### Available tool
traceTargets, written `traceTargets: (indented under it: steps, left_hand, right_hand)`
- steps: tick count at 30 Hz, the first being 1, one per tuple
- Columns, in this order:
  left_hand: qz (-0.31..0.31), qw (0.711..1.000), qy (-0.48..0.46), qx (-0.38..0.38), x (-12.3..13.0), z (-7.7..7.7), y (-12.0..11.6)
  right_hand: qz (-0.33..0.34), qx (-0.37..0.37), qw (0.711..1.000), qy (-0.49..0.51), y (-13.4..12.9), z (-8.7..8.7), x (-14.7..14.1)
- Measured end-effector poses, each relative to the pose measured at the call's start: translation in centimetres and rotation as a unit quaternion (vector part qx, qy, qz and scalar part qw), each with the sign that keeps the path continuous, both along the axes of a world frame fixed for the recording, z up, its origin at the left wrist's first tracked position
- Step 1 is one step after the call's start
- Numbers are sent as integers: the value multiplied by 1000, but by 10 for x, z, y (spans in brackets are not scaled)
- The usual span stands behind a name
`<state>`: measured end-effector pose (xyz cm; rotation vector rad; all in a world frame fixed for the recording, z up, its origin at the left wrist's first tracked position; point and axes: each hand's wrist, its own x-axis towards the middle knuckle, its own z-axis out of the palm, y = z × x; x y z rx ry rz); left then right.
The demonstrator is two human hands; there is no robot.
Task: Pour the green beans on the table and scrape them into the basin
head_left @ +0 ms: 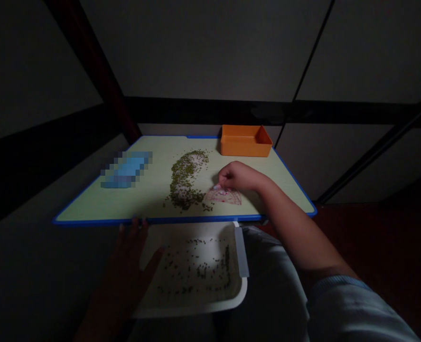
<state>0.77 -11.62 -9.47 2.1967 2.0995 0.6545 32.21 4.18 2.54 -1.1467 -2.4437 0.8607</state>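
My right hand is closed in a pinch on a clear protractor with reddish markings, which lies at the tabletop's near side. To its left spreads a curved heap of small green beans, with paler patches among them. Below the table's near edge sits a white plastic bin with loose beans scattered over its bottom. My left hand, dim in shadow, lies over the bin's left side with fingers apart. Its fingertips reach the table's blue edge and its thumb extends over the bin.
An orange open box stands at the back right of the pale blue-edged table. A blurred blue item lies at the left. Dark panels rise behind the table. My legs are beside and under the bin.
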Motion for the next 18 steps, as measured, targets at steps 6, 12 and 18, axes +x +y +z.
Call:
traceTargets:
  steps: [6, 12, 18]
  left_hand:
    - [-11, 1000, -12, 11, 1, 3, -2]
    - [-7, 1000, -6, 1, 1, 3, -2]
    - [-16, 1000, -2, 18, 0, 3, -2]
  right_hand:
    - [47, -100, 994, 28, 0, 5, 12]
    - [36, -98, 994, -35, 0, 6, 13]
    - [-54, 2, 992, -113, 3, 11, 19]
